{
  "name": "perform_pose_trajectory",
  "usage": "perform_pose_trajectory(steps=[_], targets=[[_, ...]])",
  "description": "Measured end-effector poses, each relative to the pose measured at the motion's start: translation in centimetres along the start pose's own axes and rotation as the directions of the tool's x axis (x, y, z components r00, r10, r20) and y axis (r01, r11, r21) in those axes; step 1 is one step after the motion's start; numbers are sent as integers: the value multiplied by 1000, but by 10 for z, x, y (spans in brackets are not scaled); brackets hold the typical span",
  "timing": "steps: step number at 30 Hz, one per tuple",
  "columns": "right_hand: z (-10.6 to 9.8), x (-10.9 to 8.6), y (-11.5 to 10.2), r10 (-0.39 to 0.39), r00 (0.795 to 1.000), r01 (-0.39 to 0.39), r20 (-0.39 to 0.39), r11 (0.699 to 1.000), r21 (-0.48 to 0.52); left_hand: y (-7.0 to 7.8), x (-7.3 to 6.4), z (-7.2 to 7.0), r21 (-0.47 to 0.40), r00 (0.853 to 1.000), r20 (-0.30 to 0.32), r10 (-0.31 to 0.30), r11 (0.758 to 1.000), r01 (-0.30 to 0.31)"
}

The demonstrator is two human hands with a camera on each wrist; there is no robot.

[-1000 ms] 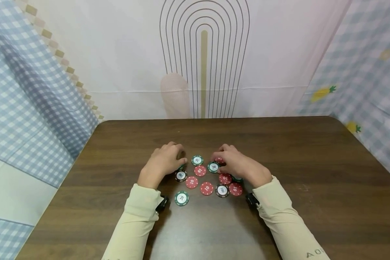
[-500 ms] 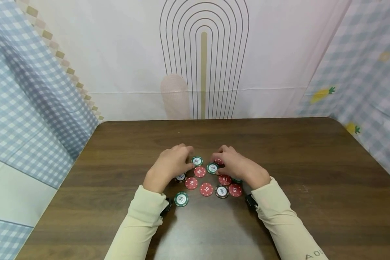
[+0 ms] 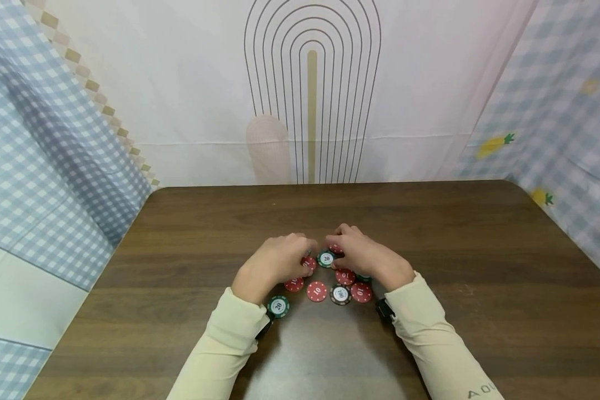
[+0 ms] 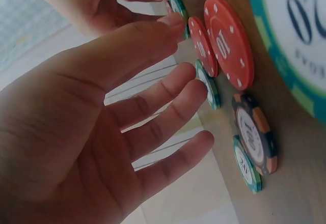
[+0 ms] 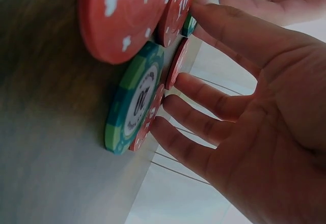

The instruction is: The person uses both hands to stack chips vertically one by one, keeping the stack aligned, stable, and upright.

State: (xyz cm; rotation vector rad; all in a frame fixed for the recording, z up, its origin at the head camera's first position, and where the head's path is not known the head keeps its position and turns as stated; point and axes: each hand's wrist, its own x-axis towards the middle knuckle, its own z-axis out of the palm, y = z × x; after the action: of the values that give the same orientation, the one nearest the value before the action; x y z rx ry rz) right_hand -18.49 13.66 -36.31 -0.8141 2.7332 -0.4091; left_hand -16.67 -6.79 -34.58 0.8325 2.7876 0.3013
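Observation:
Poker chips in red, green and black lie flat on the brown table, close together between both hands. My left hand (image 3: 278, 262) hovers over the group's left side, fingers loosely extended. In the left wrist view its fingertips are by a green chip (image 4: 207, 87), with a black 100 chip (image 4: 251, 136) below. My right hand (image 3: 370, 256) is over the right side, fingers spread and slightly bent. Its fingertips are at red chips (image 5: 177, 65) in the right wrist view, beside a green 20 chip (image 5: 135, 102). Neither hand grips a chip. Some chips are hidden under the hands.
A green 20 chip (image 3: 278, 306) lies apart at the near left. In front are a red 10 chip (image 3: 317, 291) and a black 100 chip (image 3: 340, 294). The wooden table (image 3: 300, 355) ends at a white patterned curtain (image 3: 190, 100).
My left hand has moved right and slightly nearer, now covering the black chip at the left and most of a green one. My right hand stays almost still. The chips look unmoved.

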Motion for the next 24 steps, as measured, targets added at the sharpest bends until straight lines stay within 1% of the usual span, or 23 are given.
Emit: perform_pose_trajectory(steps=[4, 9, 16, 21, 24], targets=[[0, 0, 0, 11, 1000, -11, 13, 1000, 7, 2, 0, 3, 29, 1000, 12, -2, 1000, 2], [1, 1, 0, -4, 1000, 4, -1, 1000, 11, 2, 1, 6, 51, 1000, 15, -3, 999, 3], [1, 0, 2, -1, 1000, 1, 1, 1000, 6, 3, 1, 8, 31, 1000, 12, 0, 1000, 0], [1, 1, 3, -11, 1000, 11, -7, 1000, 1, 3, 1, 8, 18, 1000, 3, -11, 1000, 11], [1, 1, 3, -13, 1000, 13, -10, 1000, -6, 3, 1, 8, -6, 1000, -1, -15, 1000, 15]])
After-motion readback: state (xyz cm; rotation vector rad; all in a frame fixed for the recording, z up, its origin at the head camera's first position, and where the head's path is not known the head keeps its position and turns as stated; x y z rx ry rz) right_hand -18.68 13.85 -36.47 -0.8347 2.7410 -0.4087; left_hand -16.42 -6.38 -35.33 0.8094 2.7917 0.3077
